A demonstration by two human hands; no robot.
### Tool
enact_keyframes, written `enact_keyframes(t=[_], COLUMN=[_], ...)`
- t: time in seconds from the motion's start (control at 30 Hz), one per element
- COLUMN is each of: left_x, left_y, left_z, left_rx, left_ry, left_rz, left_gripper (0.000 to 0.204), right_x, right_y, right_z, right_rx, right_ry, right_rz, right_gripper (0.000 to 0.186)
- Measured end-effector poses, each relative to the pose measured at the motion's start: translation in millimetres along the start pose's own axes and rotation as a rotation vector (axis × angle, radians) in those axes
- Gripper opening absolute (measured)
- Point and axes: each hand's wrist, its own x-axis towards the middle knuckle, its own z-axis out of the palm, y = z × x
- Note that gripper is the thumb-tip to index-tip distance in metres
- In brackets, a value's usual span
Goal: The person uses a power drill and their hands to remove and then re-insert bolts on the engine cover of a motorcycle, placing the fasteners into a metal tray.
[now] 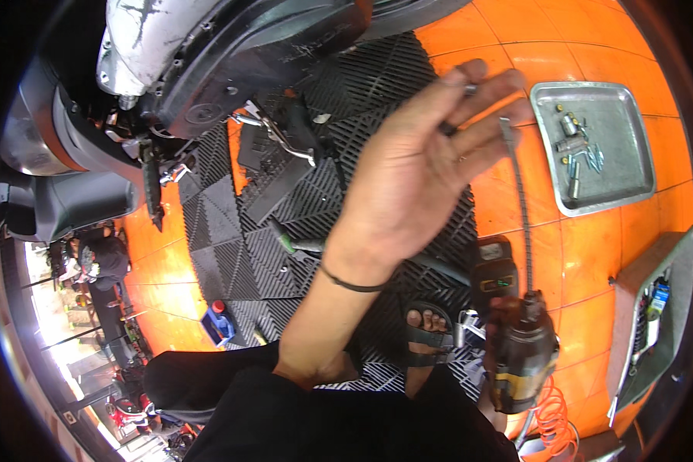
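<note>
My left hand (412, 165) is raised palm up over the mat. Its thumb and forefinger pinch a small metal piece (470, 89) that looks like a bolt; the other fingers are stretched out. To the right, a yellow-and-black power driver (522, 358) stands pointing away from me. My right hand (505, 312) grips it, mostly hidden behind its body. A long thin extension bit (522, 208) runs up from the chuck, its tip close beside my left fingers. Below the driver's grip a dark box with a green light (494, 271) shows, perhaps its battery.
A metal tray (645, 173) with sockets and bolts lies at the right. A grey toolbox (624, 331) is nearer. A motorcycle (231, 69) fills the upper left. Black matting (223, 223) covers orange tiles. A red-capped blue container (219, 327) and an orange coiled hose (554, 416) lie low.
</note>
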Motion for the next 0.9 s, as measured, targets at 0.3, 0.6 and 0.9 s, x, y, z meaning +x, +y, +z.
enact_keyframes(t=[0.3,0.6,0.9], left_x=[-52.0,-102.6,-81.0], left_y=[34.5,75.7,99.2], left_z=[-19.7,-34.9,-73.5], left_rx=[-0.004,0.101,0.103], left_ry=[0.158,0.25,0.31], left_rz=[0.027,0.197,0.274], left_gripper=[0.03,0.032,0.035], right_x=[37.0,35.9,49.8], right_y=[-26.5,-62.8,-97.0], right_z=[37.0,77.6,134.6], right_rx=[-0.001,0.028,-0.076], right_ry=[-0.199,-0.343,-0.283], right_rz=[-0.145,-0.318,-0.701], right_gripper=[0.033,0.038,0.044])
